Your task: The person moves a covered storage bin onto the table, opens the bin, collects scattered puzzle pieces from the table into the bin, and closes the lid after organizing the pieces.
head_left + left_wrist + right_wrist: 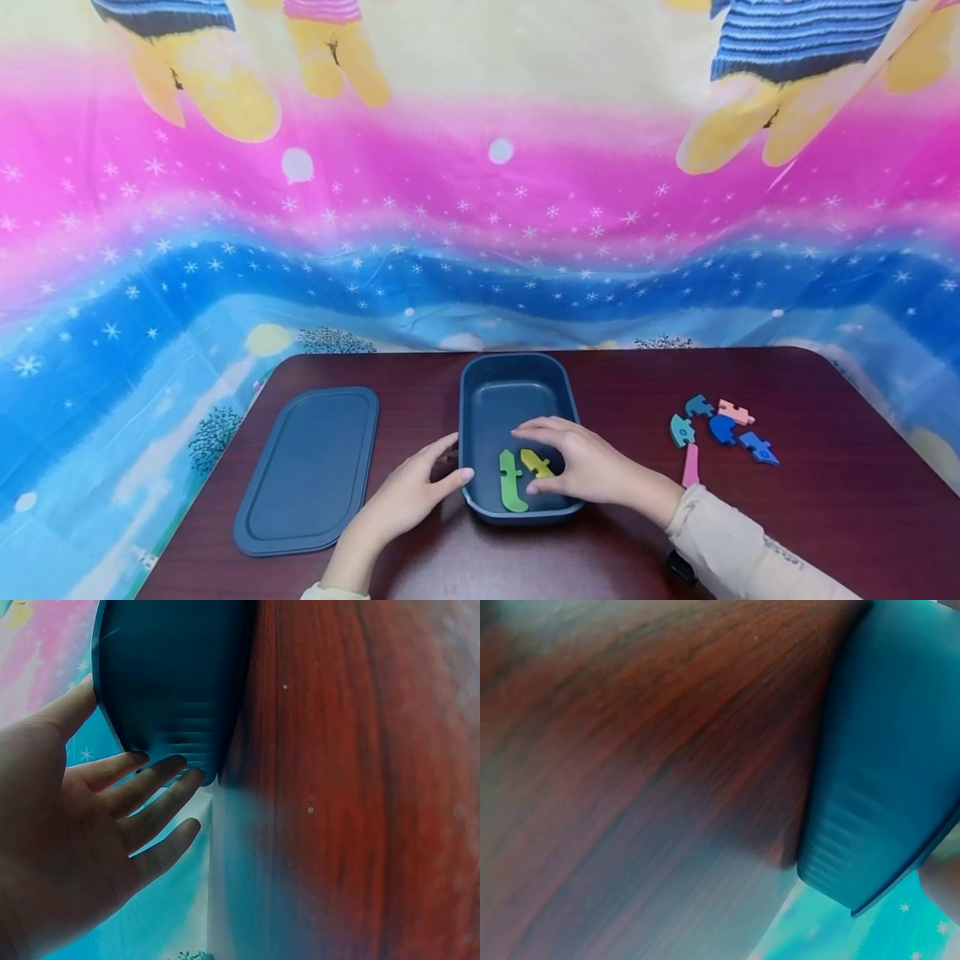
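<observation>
The spread left hand [408,498] touches one box [513,408] at eight o'clock; the parted right hand [588,463], gripping nothing, partly hides one yellow piece [534,462]. One green piece [511,483] is inside; six pieces [722,430] lie at three o'clock.

The left hand [408,496] touches the side of a dark blue box [517,518]. The right hand [588,462] is over the box, its thumb and fingers apart. A yellow piece [534,462] is right by that hand, and a green piece [512,482] lies between both hands. Left of the left hand is a flat lid [306,471]. Right of the right hand, small colored puzzle pieces [722,430] sit on the brown table [420,392].
</observation>
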`<control>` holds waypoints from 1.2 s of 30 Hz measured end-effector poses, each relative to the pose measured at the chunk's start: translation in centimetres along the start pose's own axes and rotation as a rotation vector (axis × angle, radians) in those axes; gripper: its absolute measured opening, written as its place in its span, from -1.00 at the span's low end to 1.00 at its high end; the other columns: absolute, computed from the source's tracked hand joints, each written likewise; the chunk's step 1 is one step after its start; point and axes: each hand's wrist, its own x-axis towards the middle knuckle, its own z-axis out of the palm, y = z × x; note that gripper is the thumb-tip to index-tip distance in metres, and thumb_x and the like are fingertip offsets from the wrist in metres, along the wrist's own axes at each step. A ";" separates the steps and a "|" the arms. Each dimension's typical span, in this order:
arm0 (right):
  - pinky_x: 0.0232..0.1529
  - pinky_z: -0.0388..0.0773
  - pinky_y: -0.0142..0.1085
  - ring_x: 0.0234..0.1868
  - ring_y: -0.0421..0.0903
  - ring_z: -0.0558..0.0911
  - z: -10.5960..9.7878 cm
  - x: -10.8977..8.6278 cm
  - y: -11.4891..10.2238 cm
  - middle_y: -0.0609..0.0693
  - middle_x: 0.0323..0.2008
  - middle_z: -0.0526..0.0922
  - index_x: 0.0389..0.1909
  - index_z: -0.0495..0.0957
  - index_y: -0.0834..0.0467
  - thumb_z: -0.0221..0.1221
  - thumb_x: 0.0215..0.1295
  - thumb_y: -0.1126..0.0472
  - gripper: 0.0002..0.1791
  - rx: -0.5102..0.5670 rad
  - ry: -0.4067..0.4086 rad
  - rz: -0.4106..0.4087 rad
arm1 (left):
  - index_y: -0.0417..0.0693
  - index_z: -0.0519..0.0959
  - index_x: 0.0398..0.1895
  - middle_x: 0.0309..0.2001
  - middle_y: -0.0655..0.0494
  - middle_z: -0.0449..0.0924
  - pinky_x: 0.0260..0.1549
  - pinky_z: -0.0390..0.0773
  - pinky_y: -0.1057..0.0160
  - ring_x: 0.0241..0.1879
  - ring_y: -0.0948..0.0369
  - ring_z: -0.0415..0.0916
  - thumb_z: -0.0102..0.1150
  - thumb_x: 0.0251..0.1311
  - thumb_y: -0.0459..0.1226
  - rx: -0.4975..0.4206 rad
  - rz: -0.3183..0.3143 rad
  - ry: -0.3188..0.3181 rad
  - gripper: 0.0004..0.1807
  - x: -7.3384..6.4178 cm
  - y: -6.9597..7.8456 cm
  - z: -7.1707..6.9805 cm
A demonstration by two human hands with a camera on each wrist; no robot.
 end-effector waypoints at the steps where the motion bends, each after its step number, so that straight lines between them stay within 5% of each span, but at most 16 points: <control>1: 0.13 0.52 0.02 0.25 -0.04 0.47 0.0 0.0 0.0 -0.05 0.26 0.48 0.35 0.45 0.09 0.44 0.14 0.00 -0.25 0.008 0.003 -0.002 | 0.04 0.25 0.50 0.33 -0.03 0.41 0.17 0.37 -0.25 0.29 -0.07 0.39 0.15 0.33 0.14 -0.001 -0.001 0.000 -0.24 0.0 0.0 0.0; 13: 0.13 0.53 -0.01 0.25 -0.09 0.47 -1.1 -0.5 -0.5 -0.14 0.22 0.51 0.33 0.48 -0.09 0.33 0.22 -0.15 -0.35 0.086 0.070 -0.047 | 0.05 0.25 0.50 0.37 -0.04 0.36 0.18 0.37 -0.24 0.31 -0.07 0.36 0.15 0.32 0.14 -0.008 -0.004 -0.008 -0.23 0.2 0.0 -0.1; 28: 0.09 0.55 0.02 0.20 -0.11 0.49 -1.9 -2.1 0.3 -0.12 0.18 0.55 0.27 0.53 -0.04 0.41 0.20 0.18 -0.42 0.202 0.159 -0.089 | 0.04 0.25 0.50 0.37 -0.02 0.37 0.21 0.33 -0.24 0.34 -0.06 0.32 0.14 0.33 0.15 0.011 -0.015 -0.004 -0.23 0.1 0.0 -0.1; 36: 0.08 0.56 -0.01 0.18 -0.16 0.50 -2.5 -3.5 0.8 -0.16 0.14 0.57 0.23 0.56 -0.04 0.35 0.26 0.08 -0.50 0.182 0.202 -0.088 | -0.01 0.25 0.50 0.37 -0.06 0.36 0.21 0.35 -0.22 0.33 -0.07 0.33 0.12 0.34 0.14 0.010 -0.012 -0.022 -0.23 0.2 0.1 0.0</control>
